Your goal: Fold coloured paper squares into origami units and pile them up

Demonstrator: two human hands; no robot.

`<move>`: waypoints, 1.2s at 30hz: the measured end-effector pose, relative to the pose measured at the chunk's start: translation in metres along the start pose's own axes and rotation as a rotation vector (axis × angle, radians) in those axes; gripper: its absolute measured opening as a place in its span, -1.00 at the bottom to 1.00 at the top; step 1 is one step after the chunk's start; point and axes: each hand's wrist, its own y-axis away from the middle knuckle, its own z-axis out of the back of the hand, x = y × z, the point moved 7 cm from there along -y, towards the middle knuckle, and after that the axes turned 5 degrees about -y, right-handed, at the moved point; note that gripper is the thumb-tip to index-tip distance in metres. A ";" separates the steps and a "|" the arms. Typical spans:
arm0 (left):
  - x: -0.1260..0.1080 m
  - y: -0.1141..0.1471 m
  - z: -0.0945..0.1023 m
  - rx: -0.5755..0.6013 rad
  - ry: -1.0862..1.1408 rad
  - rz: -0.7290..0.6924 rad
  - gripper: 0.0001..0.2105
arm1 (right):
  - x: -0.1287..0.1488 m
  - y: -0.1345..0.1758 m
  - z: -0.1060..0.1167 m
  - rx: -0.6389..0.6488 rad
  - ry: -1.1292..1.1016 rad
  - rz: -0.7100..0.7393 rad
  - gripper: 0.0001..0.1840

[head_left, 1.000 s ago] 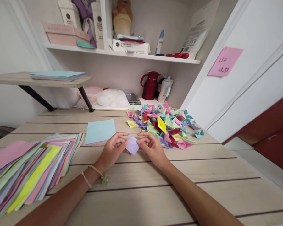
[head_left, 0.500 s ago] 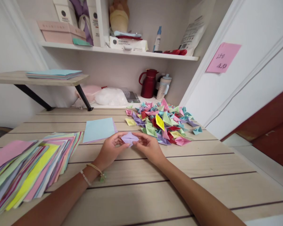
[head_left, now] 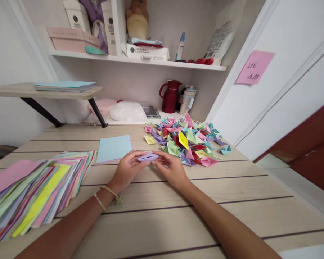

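A small folded piece of purple paper (head_left: 148, 157) is held up just above the wooden table, pinched at both ends. My left hand (head_left: 129, 168) grips its left end between thumb and fingers, and my right hand (head_left: 170, 167) grips the right end the same way. The paper looks like a narrow pointed shape with a slit along its middle. Right behind my right hand lies a heap of folded paper boats (head_left: 187, 140) in many colours. Beyond my left hand rests a light blue square sheet (head_left: 115, 148) with a purple one under it.
A fanned stack of coloured paper (head_left: 40, 194) covers the table's left side. Behind it stands a small raised shelf (head_left: 78, 94) with more sheets (head_left: 64, 85). At the back are a red jug (head_left: 171, 96), a pale bottle (head_left: 187, 100) and a white plastic bag (head_left: 127, 110).
The purple paper has gone from a wider diamond facing me to a narrower, flatter shape between my fingers. Both hands stay in nearly the same place.
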 end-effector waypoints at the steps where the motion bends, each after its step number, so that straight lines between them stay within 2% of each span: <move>1: -0.001 0.001 -0.001 0.003 -0.003 0.008 -0.73 | 0.001 0.000 0.002 -0.016 0.017 0.007 -0.64; 4: -0.002 0.002 -0.001 0.000 -0.007 0.019 -0.75 | 0.004 0.000 0.006 -0.055 0.063 0.016 -0.69; 8: -0.002 0.002 -0.001 -0.004 -0.062 0.004 -0.75 | 0.004 -0.001 0.007 -0.044 0.057 0.018 -0.70; 12: -0.003 0.002 0.000 -0.023 -0.107 -0.026 -0.76 | 0.002 -0.002 0.007 -0.046 -0.006 -0.009 -0.54; 15: -0.004 0.002 0.003 -0.065 -0.080 -0.048 -0.61 | 0.000 -0.002 0.006 -0.066 -0.103 -0.029 -0.40; 17: -0.004 0.002 0.005 -0.075 -0.076 -0.070 -0.57 | -0.001 -0.002 0.006 -0.069 -0.143 -0.033 -0.46; 20: -0.005 0.001 0.004 -0.053 -0.135 -0.139 -0.76 | 0.000 -0.003 0.005 -0.053 -0.144 -0.037 -0.69; 22: -0.006 0.001 0.005 -0.052 -0.145 -0.184 -0.86 | 0.001 -0.003 0.005 -0.038 -0.129 -0.030 -0.76; 30: 0.008 -0.002 0.006 -0.066 -0.079 -0.109 -0.82 | 0.001 -0.002 0.006 -0.021 -0.133 -0.045 -0.67; 36: -0.003 0.000 0.007 -0.072 -0.232 -0.183 -0.86 | -0.009 -0.003 0.003 0.000 -0.258 -0.130 -0.65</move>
